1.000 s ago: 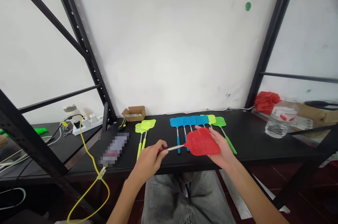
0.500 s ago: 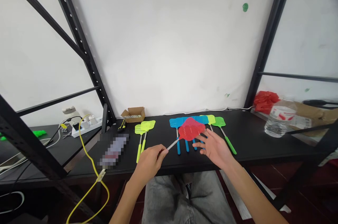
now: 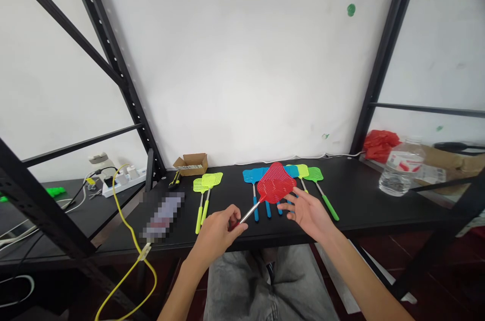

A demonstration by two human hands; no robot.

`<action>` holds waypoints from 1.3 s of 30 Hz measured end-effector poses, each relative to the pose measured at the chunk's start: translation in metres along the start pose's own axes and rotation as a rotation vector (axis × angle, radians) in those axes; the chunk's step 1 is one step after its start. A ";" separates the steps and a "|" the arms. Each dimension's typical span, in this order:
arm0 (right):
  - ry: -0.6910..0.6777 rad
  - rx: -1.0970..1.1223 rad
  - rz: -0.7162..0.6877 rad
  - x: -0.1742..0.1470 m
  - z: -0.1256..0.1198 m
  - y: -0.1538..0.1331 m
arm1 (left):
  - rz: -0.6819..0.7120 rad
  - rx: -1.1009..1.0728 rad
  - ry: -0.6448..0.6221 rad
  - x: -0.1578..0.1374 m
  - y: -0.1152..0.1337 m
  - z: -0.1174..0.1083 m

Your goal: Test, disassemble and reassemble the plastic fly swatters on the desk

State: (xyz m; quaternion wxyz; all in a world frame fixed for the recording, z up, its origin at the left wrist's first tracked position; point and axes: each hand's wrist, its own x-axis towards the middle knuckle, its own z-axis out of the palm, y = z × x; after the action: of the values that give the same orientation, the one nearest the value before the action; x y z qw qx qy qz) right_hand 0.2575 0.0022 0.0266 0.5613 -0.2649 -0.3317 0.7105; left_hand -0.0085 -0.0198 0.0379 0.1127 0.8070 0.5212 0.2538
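A red fly swatter (image 3: pixel 276 183) is held above the table, its mesh head tilted up to the right. My left hand (image 3: pixel 217 232) is closed around its handle end, with the metal shaft showing beyond the fingers. Beside the head's right corner, my right hand (image 3: pixel 308 212) has its fingers spread, the fingertips at the edge; whether they touch it I cannot tell. Behind the red head lie several blue fly swatters (image 3: pixel 256 212), partly covered. A yellow fly swatter (image 3: pixel 302 171) and a green fly swatter (image 3: pixel 331 207) lie to their right. Two yellow-green fly swatters (image 3: pixel 212 180) rest to the left.
A small open cardboard box (image 3: pixel 194 163) stands at the back left near a yellow-black cutter (image 3: pixel 175 179). A blurred flat item (image 3: pixel 163 216) lies left. A yellow cable (image 3: pixel 125 215) hangs over the edge. At right are a water bottle (image 3: pixel 401 169) and a red bag (image 3: pixel 381 143).
The red swatter's head has turned to face me more and tilted upward. My left hand has rolled slightly, showing more of the shaft. My right hand has barely moved.
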 end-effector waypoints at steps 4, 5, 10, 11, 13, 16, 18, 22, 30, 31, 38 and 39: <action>0.011 0.000 -0.004 0.002 -0.002 0.001 | 0.015 -0.003 -0.032 -0.001 0.001 -0.001; 0.010 -0.005 -0.007 0.002 -0.002 0.001 | 0.023 0.003 -0.039 -0.001 0.001 -0.001; -0.040 -0.067 -0.026 -0.002 0.000 -0.001 | 0.039 0.073 -0.046 0.000 -0.001 0.002; -0.049 -0.077 -0.026 -0.003 0.000 -0.001 | 0.037 0.091 -0.039 0.001 -0.002 0.003; -0.054 -0.093 -0.026 -0.002 -0.001 0.000 | 0.033 0.105 -0.022 0.002 -0.003 0.006; -0.038 -0.116 -0.033 -0.001 -0.002 0.001 | 0.025 0.067 -0.014 0.003 -0.002 0.007; -0.022 -0.127 -0.039 0.000 -0.003 0.001 | 0.017 0.049 -0.014 0.004 -0.002 0.006; 0.006 -0.138 -0.035 0.000 -0.003 0.000 | 0.008 0.066 0.006 0.004 -0.002 0.004; 0.043 -0.153 -0.028 -0.001 -0.004 -0.001 | -0.085 -0.086 0.088 0.006 -0.014 0.013; 0.047 -0.154 -0.026 -0.001 -0.004 -0.001 | -0.112 -0.121 0.109 0.007 -0.017 0.015; 0.052 -0.161 -0.016 0.000 -0.003 0.001 | -0.261 -0.292 0.150 0.012 -0.042 0.032; 0.055 -0.162 -0.015 0.000 -0.003 0.002 | -0.273 -0.322 0.139 0.012 -0.044 0.033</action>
State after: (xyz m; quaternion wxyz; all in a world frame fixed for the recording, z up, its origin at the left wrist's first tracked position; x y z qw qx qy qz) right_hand 0.2591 0.0022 0.0233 0.5522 -0.3263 -0.3744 0.6697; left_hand -0.0209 0.0128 -0.0063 0.2371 0.6812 0.5848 0.3712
